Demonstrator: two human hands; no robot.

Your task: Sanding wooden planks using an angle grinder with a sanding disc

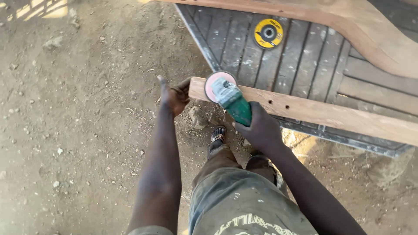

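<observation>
Wooden plank lying across dark slatted panel, near end overhanging dirt floor. Left hand bracing plank end, thumb up. Right hand gripping closed around green grinder, disc resting at plank end. Yellow spare disc lying on panel. Open floor spreading left.

One head-worn camera looks steeply down, close over a dirt floor
</observation>
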